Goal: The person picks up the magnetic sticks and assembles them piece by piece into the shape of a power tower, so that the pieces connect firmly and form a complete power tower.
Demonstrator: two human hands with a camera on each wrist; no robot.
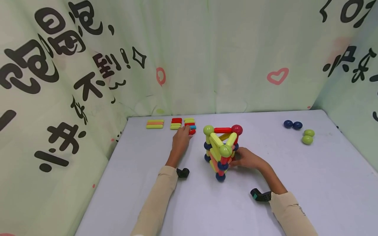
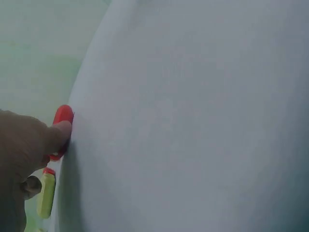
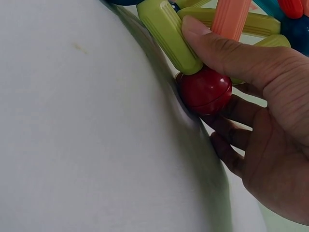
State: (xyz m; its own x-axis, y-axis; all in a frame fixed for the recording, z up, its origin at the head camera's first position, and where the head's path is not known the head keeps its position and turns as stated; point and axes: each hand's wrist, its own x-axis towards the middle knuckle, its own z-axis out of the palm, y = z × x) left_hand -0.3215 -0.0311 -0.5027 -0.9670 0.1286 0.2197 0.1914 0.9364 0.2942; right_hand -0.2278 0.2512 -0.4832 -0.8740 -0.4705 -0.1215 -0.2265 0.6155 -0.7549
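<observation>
A tower of magnetic rods and balls (image 1: 221, 149) stands mid-table, built from yellow-green, red and orange rods with blue, green and red balls. My right hand (image 1: 240, 158) grips its lower right side. In the right wrist view the right hand (image 3: 217, 72) has its thumb on a yellow-green rod (image 3: 169, 34) and its fingers curled under a red ball (image 3: 206, 90). My left hand (image 1: 184, 131) reaches to a stack of short rods (image 1: 190, 124) and pinches a red rod (image 1: 192, 132) at its near edge. The left wrist view shows a fingertip (image 2: 60, 133) on that red rod (image 2: 63, 115), with a yellow-green rod (image 2: 47, 193) below.
Two more rod stacks (image 1: 155, 124) (image 1: 176, 123) lie at the back left. Two blue balls (image 1: 292, 124) and two green balls (image 1: 307, 136) sit at the back right. Printed green curtains (image 1: 206, 65) wall the table (image 1: 325, 183) on three sides.
</observation>
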